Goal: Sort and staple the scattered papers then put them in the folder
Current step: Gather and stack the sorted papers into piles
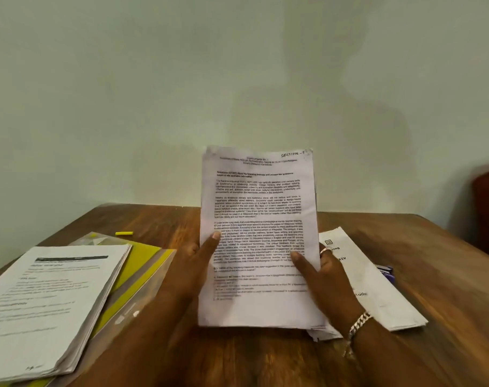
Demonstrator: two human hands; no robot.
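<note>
Both hands hold a sheaf of printed papers upright above the counter: left hand and right hand each closed in a grip on its side edges. Another paper stack lies on the yellow folder at left.

Both forearms rise from the bottom of the view and meet near the middle. The left hand is raised with its thumb pointing up and pressed flat on the front of the sheaf; its other fingers are hidden behind. The right hand grips the opposite edge, thumb in front and angled inward. A ring shows on one right finger, and a chain bracelet circles the right wrist.
</note>
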